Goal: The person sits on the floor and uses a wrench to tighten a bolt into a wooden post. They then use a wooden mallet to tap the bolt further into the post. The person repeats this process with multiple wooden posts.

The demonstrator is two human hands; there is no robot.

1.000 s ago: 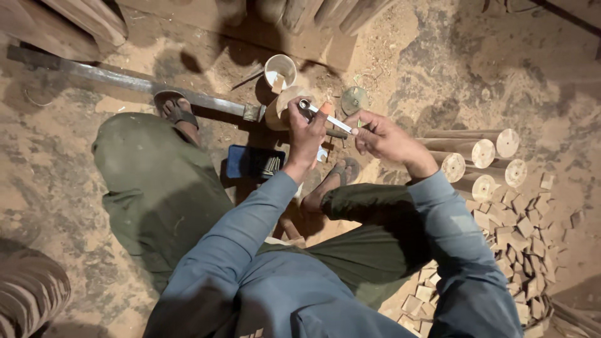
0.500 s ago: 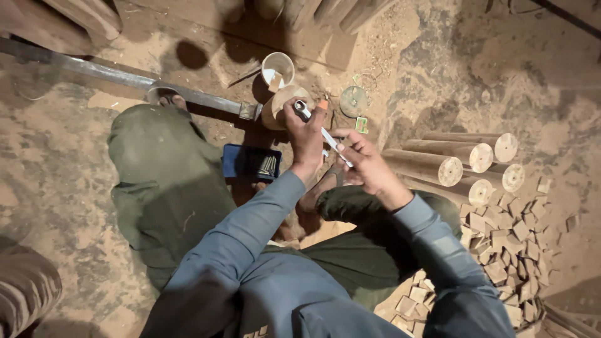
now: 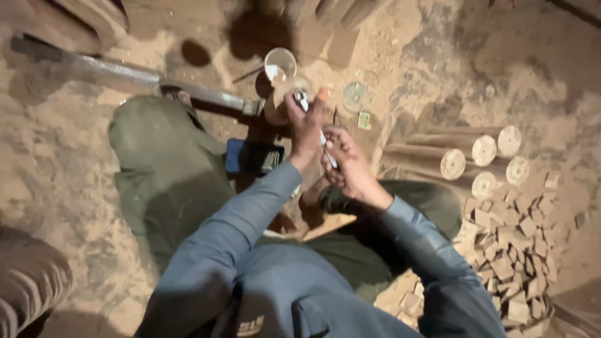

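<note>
I sit on a sandy floor with my legs folded. My left hand (image 3: pixel 308 125) grips the upper end of a thin metal tool (image 3: pixel 302 100) above a round wooden piece (image 3: pixel 280 103). Just below and to the right, my right hand (image 3: pixel 349 164) is closed around the lower end of the same tool (image 3: pixel 328 153). The picture is blurred, so the tool's exact kind is unclear. A small white cup (image 3: pixel 280 64) stands just beyond the wooden piece.
A long metal bar (image 3: pixel 125 76) lies across the floor at upper left. A blue box (image 3: pixel 251 156) rests by my knee. Several wooden cylinders (image 3: pixel 463 156) lie at right, above a heap of small wooden blocks (image 3: pixel 510 250). A round disc (image 3: pixel 355 97) lies nearby.
My right hand has drawn back from the right toward my body, closing in under the left hand. The view has shifted and blurred.
</note>
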